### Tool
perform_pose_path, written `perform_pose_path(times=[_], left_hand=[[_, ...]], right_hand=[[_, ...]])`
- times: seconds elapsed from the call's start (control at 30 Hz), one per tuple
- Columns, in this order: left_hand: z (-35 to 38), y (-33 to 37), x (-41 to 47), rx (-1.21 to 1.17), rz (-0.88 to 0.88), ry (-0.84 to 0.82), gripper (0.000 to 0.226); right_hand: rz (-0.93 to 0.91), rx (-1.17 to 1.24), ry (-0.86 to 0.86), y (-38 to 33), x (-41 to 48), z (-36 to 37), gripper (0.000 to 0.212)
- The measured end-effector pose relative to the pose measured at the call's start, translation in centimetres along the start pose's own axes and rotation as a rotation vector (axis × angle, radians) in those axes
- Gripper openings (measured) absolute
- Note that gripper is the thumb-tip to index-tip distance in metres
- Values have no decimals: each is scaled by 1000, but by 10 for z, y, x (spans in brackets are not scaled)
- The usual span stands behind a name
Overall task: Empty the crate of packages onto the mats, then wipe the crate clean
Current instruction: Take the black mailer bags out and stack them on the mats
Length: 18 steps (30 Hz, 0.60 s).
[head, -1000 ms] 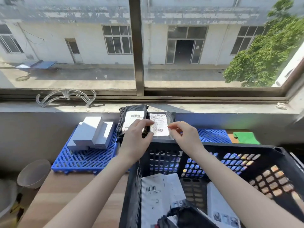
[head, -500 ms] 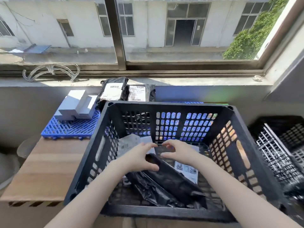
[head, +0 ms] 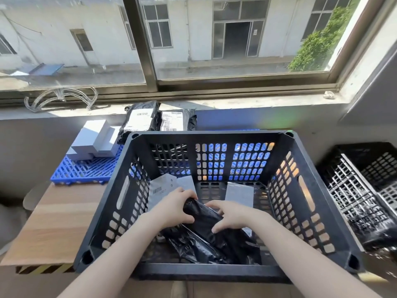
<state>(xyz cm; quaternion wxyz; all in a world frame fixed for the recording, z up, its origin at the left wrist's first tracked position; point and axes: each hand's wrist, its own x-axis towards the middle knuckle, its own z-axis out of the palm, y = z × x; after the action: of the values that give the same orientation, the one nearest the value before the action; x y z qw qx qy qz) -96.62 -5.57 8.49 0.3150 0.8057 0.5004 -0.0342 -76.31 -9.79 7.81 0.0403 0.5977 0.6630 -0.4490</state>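
Gripping a black plastic package (head: 204,218) low in the middle of the black crate (head: 120,196): left hand (head: 171,209) curled round its far end, right hand (head: 231,216) bent over its middle, thumb on the near side. Beneath and nearer, more crumpled black bags (head: 193,248) on the crate floor, hard to count. Far left on the floor, partly under the left hand, a white labelled packet (head: 160,189); far right, a flat grey packet (head: 239,193). Crate walls all round, rising between the hands and everything beyond.

Left of the crate and farther off, a blue mat (head: 86,168) on the wooden table (head: 55,220), carrying stacked white boxes (head: 94,140). Behind the crate's far rim, two black labelled parcels (head: 139,119) propped against the wall under the sill, lower parts hidden by the rim. More blue glimpsed only through the holes of the far wall; cannot tell how far it runs. On the sill, a clear plastic frame (head: 62,97), hard to identify. At right, a second black crate (head: 365,190), cut off by the picture's edge, contents not readable.
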Motion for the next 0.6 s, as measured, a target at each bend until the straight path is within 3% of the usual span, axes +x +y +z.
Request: perform_pose_path(times=[0.2, 0.37, 0.47, 0.53, 0.6], left_hand=[[-29, 6, -8, -73, 92, 230, 61], [-58, 14, -18, -238, 173, 687, 68], [-72, 21, -25, -243, 189, 920, 58], [-82, 29, -30, -285, 215, 970, 45], [-91, 38, -34, -368, 264, 874, 38]], right_hand=[[-60, 100, 115, -10, -16, -26, 72], [-142, 251, 287, -29, -38, -59, 67], [-210, 340, 426, -42, -45, -75, 56], [-260, 405, 535, -54, -47, -84, 52], [-302, 470, 657, -66, -45, -91, 57]])
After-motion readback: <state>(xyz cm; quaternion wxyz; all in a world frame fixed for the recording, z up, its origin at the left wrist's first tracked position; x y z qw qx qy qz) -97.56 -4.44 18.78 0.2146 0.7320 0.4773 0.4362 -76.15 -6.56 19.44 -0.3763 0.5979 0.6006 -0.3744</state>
